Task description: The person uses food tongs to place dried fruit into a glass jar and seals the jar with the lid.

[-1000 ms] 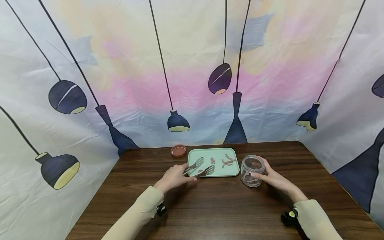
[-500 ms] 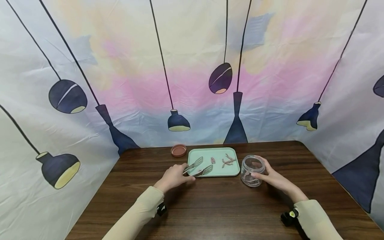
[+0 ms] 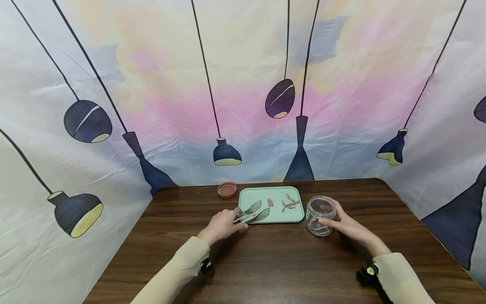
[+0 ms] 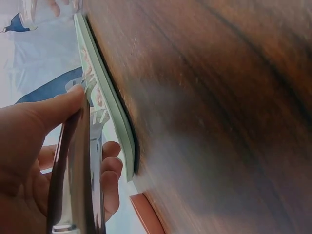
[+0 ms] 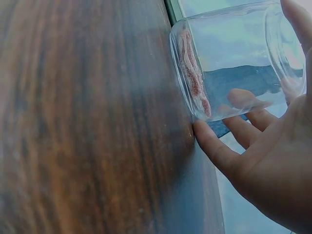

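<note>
My left hand point(image 3: 222, 226) grips a pair of metal tongs point(image 3: 262, 214), thumb on one arm and fingers round the other in the left wrist view. The slotted heads lie low over the left part of a mint-green tray point(image 3: 292, 217), slightly apart; whether anything is between them I cannot tell. On the tray lie a short pinkish-brown strip point(image 3: 270, 202) and a cluster of thin strips point(image 3: 290, 205). My right hand point(image 3: 347, 223) holds a clear, lidless jar point(image 3: 315, 230) upright beside the tray. Pinkish-red strips point(image 5: 192, 73) lie at its bottom in the right wrist view.
A round reddish-brown lid or shallow dish point(image 3: 226, 195) sits behind the tray's left corner. Everything stands on a dark wood-grain table point(image 3: 281, 270). A cloth backdrop point(image 3: 171, 105) printed with lamps hangs along the table's far edge.
The heads of the tongs have come closer together, low over the tray's left part. The right hand and jar stay in place.
</note>
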Demonstrator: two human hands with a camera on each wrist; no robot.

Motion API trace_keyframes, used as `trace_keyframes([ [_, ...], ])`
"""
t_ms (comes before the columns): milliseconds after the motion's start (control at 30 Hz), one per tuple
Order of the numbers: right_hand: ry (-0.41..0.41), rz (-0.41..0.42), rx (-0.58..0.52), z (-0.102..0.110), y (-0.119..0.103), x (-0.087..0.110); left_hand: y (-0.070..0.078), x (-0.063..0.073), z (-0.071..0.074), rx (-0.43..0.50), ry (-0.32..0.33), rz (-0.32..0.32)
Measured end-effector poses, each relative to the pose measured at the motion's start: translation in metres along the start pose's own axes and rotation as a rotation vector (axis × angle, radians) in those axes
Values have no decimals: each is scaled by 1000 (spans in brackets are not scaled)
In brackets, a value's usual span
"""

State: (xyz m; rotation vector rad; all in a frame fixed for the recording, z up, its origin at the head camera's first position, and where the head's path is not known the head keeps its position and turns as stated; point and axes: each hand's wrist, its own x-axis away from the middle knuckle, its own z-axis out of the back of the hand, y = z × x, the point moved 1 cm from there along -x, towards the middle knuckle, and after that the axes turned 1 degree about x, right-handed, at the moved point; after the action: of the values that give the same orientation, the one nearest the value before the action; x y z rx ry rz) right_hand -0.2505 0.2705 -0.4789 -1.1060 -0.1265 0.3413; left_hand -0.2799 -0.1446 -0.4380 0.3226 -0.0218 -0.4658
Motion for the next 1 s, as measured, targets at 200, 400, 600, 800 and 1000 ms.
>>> trace_keyframes([
  [200, 4, -8, -4, 0, 3, -2, 5, 3, 0, -11, 15, -35],
  [400, 2, -6, -6, -1, 5, -2, 8, 5, -3, -65, 34, -67],
  [600, 5, 6, -23, -2, 6, -2, 7, 5, -7, -97, 79, -102],
  [800, 5, 6, -26, -2, 5, -2, 4, 5, -9, -131, 117, -120],
  [1000, 9, 6, -26, -2, 6, -2, 3, 4, -10, -126, 144, -126],
])
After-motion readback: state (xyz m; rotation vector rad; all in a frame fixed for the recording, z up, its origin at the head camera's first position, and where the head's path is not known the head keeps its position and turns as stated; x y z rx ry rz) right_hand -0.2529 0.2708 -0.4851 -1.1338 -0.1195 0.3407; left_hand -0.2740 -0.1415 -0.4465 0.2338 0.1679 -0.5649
